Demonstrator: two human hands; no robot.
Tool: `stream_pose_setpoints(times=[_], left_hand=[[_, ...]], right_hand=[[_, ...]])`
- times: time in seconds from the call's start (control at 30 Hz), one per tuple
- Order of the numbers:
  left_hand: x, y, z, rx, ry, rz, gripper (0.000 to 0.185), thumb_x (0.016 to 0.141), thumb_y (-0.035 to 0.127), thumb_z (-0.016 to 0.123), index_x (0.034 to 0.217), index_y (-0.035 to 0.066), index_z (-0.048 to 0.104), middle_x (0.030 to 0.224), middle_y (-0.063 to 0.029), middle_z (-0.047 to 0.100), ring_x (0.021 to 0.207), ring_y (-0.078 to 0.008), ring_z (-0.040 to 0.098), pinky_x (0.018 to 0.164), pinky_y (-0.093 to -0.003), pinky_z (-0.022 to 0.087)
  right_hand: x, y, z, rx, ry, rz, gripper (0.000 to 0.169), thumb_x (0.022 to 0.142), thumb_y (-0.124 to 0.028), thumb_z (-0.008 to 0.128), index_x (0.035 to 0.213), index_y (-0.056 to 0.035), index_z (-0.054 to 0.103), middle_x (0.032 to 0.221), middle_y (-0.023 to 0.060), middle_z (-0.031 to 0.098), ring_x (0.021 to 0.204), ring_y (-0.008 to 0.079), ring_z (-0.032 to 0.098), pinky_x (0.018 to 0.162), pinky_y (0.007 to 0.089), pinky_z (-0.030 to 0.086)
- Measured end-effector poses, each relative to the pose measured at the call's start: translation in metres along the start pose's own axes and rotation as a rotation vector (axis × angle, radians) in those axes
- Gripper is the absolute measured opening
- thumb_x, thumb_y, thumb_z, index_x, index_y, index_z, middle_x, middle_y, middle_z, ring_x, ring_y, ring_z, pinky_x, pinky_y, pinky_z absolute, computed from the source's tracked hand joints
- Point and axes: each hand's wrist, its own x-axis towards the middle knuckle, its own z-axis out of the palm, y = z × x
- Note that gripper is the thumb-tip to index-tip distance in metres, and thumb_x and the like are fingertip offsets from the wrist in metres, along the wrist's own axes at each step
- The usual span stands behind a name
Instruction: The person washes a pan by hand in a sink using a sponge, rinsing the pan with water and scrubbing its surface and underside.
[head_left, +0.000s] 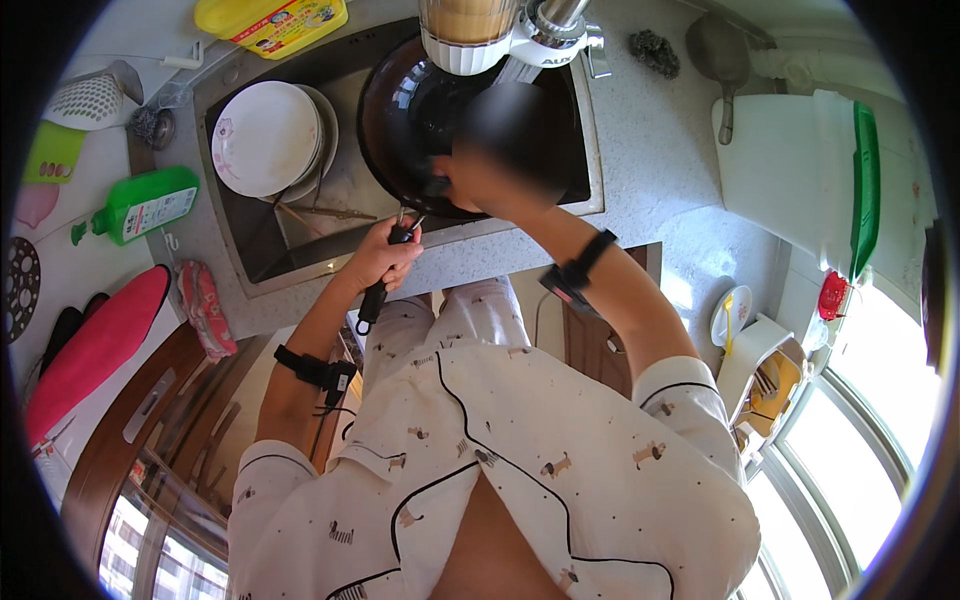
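Note:
My left hand (385, 257) grips the black handle (373, 304) of a dark wok (405, 97) that rests tilted in the sink (255, 262). Inside the wok is my right hand (480, 180), its fingers curled on a small dark thing (436, 185), too unclear to name. A blur covers part of this hand and the wok. Water (517, 71) runs from the faucet with a filter unit (469, 45) above the wok. Stacked white plates (264, 139) stand in the sink's left part, with chopsticks (341, 214) beside them.
Left of the sink are a green detergent bottle (154, 204) and a pink cloth (205, 311). A yellow container (274, 22) stands behind it. To the right are a steel-wool scrubber (654, 54), a metal ladle (718, 52) and a white bin with a green lid (866, 187).

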Motion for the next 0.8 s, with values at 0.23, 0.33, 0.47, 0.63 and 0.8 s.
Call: stream_pose_setpoints(times=[0.23, 0.33, 0.47, 0.63, 0.8], left_hand=[[0.014, 0.006, 0.021, 0.013, -0.134, -0.048, 0.02, 0.087, 0.008, 0.063, 0.092, 0.009, 0.044, 0.05, 0.001, 0.04, 0.034, -0.0085, 0.038, 0.034, -0.0273, 0.035], [-0.003, -0.009, -0.004, 0.023, -0.053, -0.032, 0.02, 0.087, 0.007, 0.064, 0.092, 0.009, 0.045, 0.048, 0.0002, 0.04, 0.033, -0.0087, 0.037, 0.034, -0.0276, 0.035], [-0.007, -0.004, -0.005, 0.031, 0.011, -0.028, 0.019, 0.087, 0.007, 0.062, 0.093, 0.008, 0.045, 0.05, 0.0007, 0.039, 0.033, -0.0085, 0.036, 0.033, -0.0269, 0.034], [-0.011, 0.01, -0.006, -0.03, 0.015, -0.028, 0.021, 0.086, 0.008, 0.064, 0.093, 0.009, 0.045, 0.051, 0.0017, 0.041, 0.035, -0.0079, 0.036, 0.034, -0.0263, 0.034], [-0.025, 0.012, -0.01, -0.016, 0.047, -0.013, 0.021, 0.086, 0.007, 0.064, 0.093, 0.009, 0.045, 0.051, 0.0014, 0.04, 0.035, -0.0079, 0.036, 0.034, -0.0259, 0.034]], right_hand=[[0.081, 0.158, 0.072, -0.761, 1.036, 0.011, 0.026, 0.087, -0.021, 0.062, 0.109, -0.0067, 0.063, 0.123, 0.0197, 0.057, 0.11, 0.04, 0.057, 0.089, 0.0469, 0.05], [0.044, 0.115, 0.065, -0.563, 0.545, 0.071, 0.024, 0.087, -0.021, 0.063, 0.105, -0.0049, 0.064, 0.114, 0.0159, 0.063, 0.104, 0.0372, 0.061, 0.084, 0.0451, 0.052], [0.025, 0.074, 0.034, 0.674, 0.175, 0.199, 0.024, 0.084, -0.018, 0.064, 0.104, -0.0047, 0.063, 0.108, 0.0096, 0.065, 0.107, 0.0319, 0.06, 0.085, 0.044, 0.052], [-0.006, 0.022, -0.018, 1.912, 0.331, 0.041, 0.036, 0.084, -0.023, 0.049, 0.115, -0.0052, 0.058, 0.12, 0.0157, 0.06, 0.119, 0.0378, 0.052, 0.102, 0.063, 0.038], [-0.002, 0.025, -0.028, 2.224, 0.324, -0.447, 0.047, 0.091, -0.032, 0.038, 0.124, -0.0022, 0.055, 0.126, 0.0228, 0.055, 0.122, 0.0463, 0.049, 0.103, 0.0727, 0.031]])
